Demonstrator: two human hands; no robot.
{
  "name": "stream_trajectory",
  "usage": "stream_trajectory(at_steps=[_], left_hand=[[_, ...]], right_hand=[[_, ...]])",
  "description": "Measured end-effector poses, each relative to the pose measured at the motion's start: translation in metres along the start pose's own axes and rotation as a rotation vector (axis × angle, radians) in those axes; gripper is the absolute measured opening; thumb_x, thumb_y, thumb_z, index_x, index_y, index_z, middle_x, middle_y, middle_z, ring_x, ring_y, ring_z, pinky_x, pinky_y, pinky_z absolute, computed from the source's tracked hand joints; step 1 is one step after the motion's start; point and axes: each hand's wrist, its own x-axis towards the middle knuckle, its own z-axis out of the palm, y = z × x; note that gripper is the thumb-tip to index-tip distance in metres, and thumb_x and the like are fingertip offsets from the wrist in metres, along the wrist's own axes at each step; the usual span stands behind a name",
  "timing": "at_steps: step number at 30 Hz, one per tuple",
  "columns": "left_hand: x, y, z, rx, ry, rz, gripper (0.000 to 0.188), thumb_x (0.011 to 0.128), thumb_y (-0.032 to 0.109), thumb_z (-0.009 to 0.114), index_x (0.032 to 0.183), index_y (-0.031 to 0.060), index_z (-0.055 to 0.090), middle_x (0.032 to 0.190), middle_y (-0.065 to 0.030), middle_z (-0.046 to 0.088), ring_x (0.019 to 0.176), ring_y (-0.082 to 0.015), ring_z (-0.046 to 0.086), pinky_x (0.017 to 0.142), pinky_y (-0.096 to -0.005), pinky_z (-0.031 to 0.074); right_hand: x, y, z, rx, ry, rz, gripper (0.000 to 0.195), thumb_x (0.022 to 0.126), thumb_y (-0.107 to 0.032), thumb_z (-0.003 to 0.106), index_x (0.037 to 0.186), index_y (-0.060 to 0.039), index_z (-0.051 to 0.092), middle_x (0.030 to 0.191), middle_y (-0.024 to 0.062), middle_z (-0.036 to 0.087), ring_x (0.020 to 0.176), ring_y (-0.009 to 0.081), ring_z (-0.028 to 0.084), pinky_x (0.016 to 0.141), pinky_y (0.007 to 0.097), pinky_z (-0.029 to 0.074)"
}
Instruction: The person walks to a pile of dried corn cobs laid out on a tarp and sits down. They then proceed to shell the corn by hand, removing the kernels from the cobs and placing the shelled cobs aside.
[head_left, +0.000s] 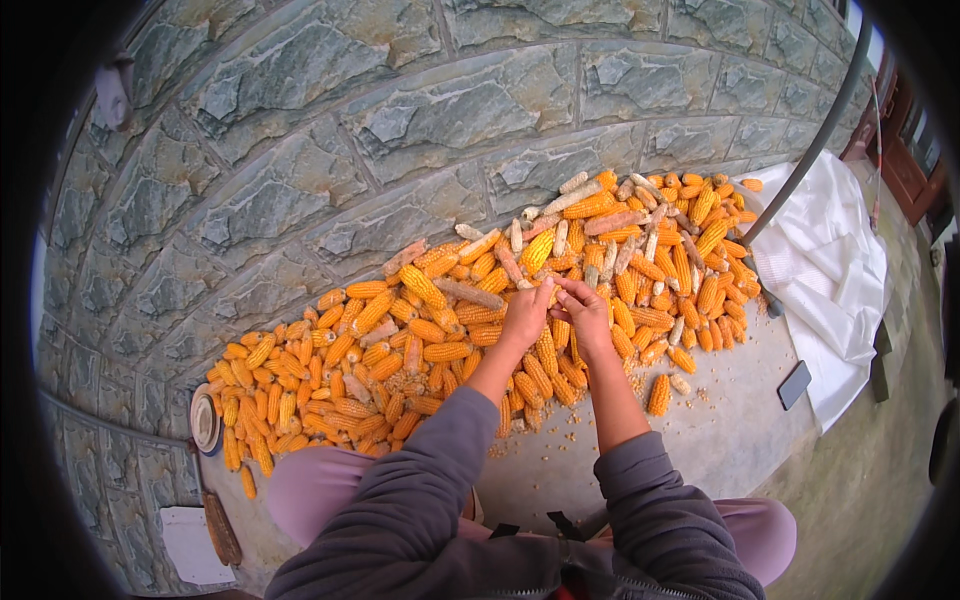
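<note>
A long heap of yellow-orange corn cobs (448, 352) lies on the concrete against the wall. Above its middle, my left hand (528, 311) and my right hand (585, 311) meet at the fingertips around a small corn cob (557, 300), which the fingers mostly hide. Several stripped cobs, whitish and reddish, lie on top of the heap, such as a reddish one (615, 223) to the upper right. One kernel-covered cob (659, 395) lies apart near my right forearm, beside a short pale cob piece (680, 384). Loose kernels (571, 435) are scattered on the floor.
A stone block wall (465, 97) rises behind the heap. At the right are a grey pole (814, 142), a white plastic sheet (817, 225) and a phone (793, 385). A round container (204, 420), a white board (193, 546) and a brown brush-like object (221, 529) are at the left.
</note>
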Motion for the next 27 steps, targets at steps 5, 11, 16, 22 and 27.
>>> stream_trajectory(at_steps=[5,11,16,22,27], left_hand=[[-0.003,-0.004,-0.007,0.057,0.053,-0.119,0.06,0.098,0.05,0.043,0.087,-0.0035,0.068,0.073,-0.0183,0.065,0.068,-0.0291,0.063,0.066,-0.0417,0.046],[0.003,0.011,0.005,-0.003,-0.012,-0.047,0.059,0.098,0.047,0.043,0.087,-0.0064,0.065,0.069,-0.0225,0.062,0.064,-0.0336,0.06,0.066,-0.0444,0.045],[0.002,-0.01,-0.008,0.081,0.019,-0.187,0.059,0.098,0.05,0.044,0.089,-0.0035,0.069,0.076,-0.0163,0.067,0.069,-0.026,0.063,0.067,-0.0397,0.048],[0.0,-0.001,0.007,-0.23,-0.021,-0.091,0.053,0.099,0.046,0.045,0.097,-0.0015,0.068,0.086,-0.0107,0.069,0.071,-0.019,0.063,0.066,-0.035,0.05],[-0.003,0.009,0.004,-0.3,-0.02,-0.199,0.052,0.099,0.046,0.045,0.097,-0.0004,0.069,0.08,-0.0075,0.066,0.069,-0.0161,0.061,0.063,-0.0323,0.05]], right_hand=[[-0.009,-0.002,0.01,0.094,-0.01,0.018,0.025,0.093,-0.003,0.059,0.117,-0.0047,0.064,0.089,0.0017,0.063,0.077,0.0091,0.059,0.069,0.024,0.053],[0.006,0.01,-0.004,-0.142,-0.03,-0.243,0.04,0.091,0.002,0.058,0.13,-0.0072,0.055,0.1,0.0032,0.061,0.083,0.0087,0.058,0.07,0.023,0.053],[-0.009,0.003,0.01,0.011,-0.05,-0.125,0.048,0.093,-0.001,0.056,0.139,-0.0097,0.045,0.104,0.0026,0.059,0.087,0.0102,0.058,0.071,0.0246,0.054],[0.0,0.008,0.003,0.076,0.029,-0.063,0.033,0.094,-0.007,0.059,0.127,-0.0033,0.056,0.099,0.003,0.062,0.082,0.0111,0.061,0.072,0.025,0.056],[-0.003,0.009,0.002,0.133,0.023,-0.016,0.024,0.093,-0.005,0.06,0.117,-0.0033,0.063,0.094,0.0029,0.064,0.08,0.011,0.063,0.073,0.0252,0.057]])
